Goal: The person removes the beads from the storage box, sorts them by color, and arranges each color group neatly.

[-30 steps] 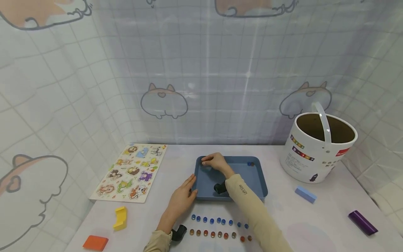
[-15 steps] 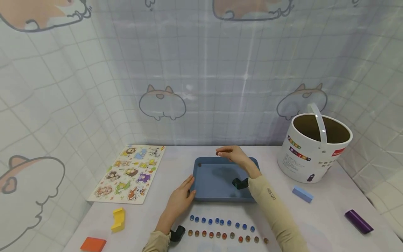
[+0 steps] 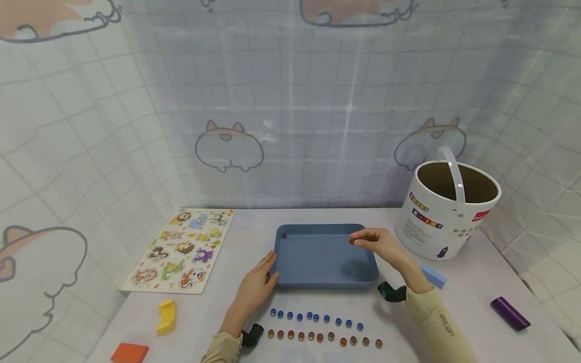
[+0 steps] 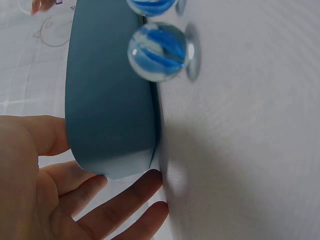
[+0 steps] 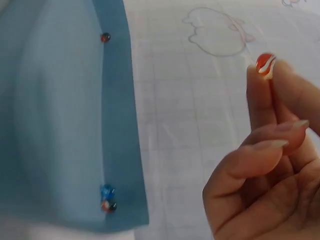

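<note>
A blue tray (image 3: 290,280) sits mid-table. My left hand (image 3: 269,267) rests with straight fingers (image 4: 125,205) against the near left corner of the tray (image 4: 107,100). My right hand (image 3: 358,241) hovers over the tray's right side and pinches a red-and-white marble (image 5: 265,65) between thumb and fingertips. One marble (image 3: 284,235) lies in the far left corner of the tray (image 5: 65,115), and two more marbles (image 5: 106,199) lie in another corner. In front of the tray lie a row of blue marbles (image 3: 315,317) and a row of red-brown marbles (image 3: 322,338).
A white bucket (image 3: 454,206) with a handle stands at the right. An animal puzzle board (image 3: 181,249) lies at the left. Yellow (image 3: 165,316) and orange (image 3: 129,353) blocks lie front left. A light blue block (image 3: 433,276) and a purple block (image 3: 509,312) lie to the right.
My right hand lifted from the tray's far left corner and moved right with a marble pinched in it. The left hand stayed at the tray's corner.
</note>
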A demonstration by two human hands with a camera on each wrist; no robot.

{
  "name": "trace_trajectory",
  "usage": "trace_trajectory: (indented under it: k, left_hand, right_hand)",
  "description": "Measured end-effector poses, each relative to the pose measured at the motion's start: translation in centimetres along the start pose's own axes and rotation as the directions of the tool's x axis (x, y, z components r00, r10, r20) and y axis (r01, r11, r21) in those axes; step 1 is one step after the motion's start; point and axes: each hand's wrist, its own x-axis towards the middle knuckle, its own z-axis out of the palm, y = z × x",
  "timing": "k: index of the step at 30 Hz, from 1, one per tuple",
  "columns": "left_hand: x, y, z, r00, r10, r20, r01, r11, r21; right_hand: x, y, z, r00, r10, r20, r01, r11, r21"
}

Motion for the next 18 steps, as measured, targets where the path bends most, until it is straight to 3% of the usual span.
trace_trajectory:
  k: [12,18]
  left_hand:
    - [0.0,-0.3,-0.1,1.0,0.013,-0.007,-0.013,1.0,-0.008]
    - [0.1,-0.2,-0.2,1.0,0.021,0.001,-0.021,1.0,0.004]
  right_hand:
    - [-5.3,1.9,-1.1,0.997,0.008,0.081,-0.012,0.999,0.053]
    - [-7.8,3.6,-0.7,0.98,-0.022,0.198,-0.013,0.984,0.176]
